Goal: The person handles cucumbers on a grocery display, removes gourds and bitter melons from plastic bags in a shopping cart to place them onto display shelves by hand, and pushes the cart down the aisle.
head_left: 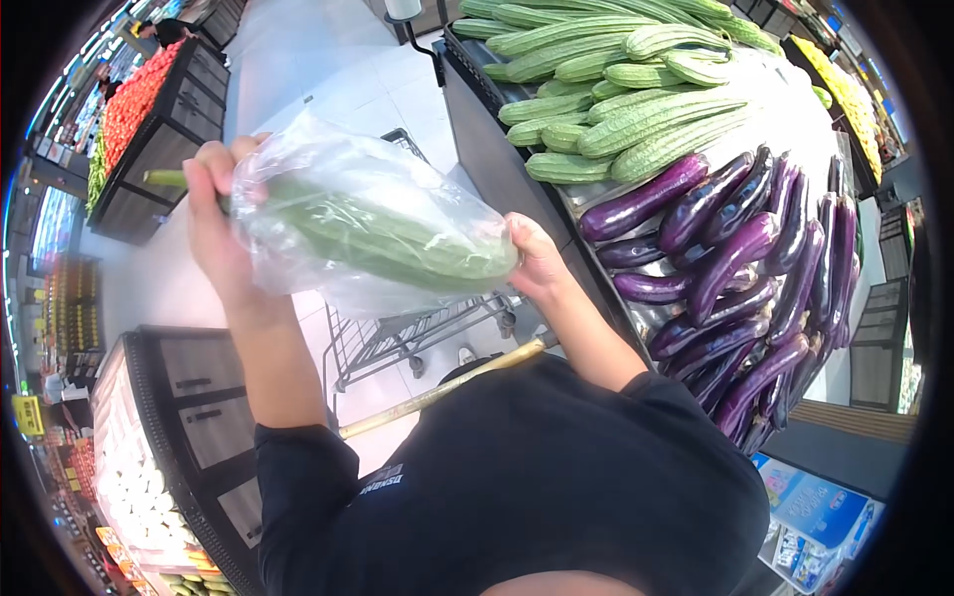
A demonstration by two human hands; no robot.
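A green luffa gourd [388, 238] lies in a clear plastic bag [328, 184], held up in front of my body. Its stem sticks out of the bag on the left. My left hand [224, 204] is closed around the stem end and the bag there. At the other end, my right hand [537, 256] grips the rounded tip through the plastic, thumb and fingers closed on it.
Piled luffa gourds [646, 94] and purple eggplants [735, 268] fill the display stand on the right. Below the bag stands a wire shopping cart [383, 348] with a bamboo-like bar [437, 389]. Other produce stands [189, 89] are on the left.
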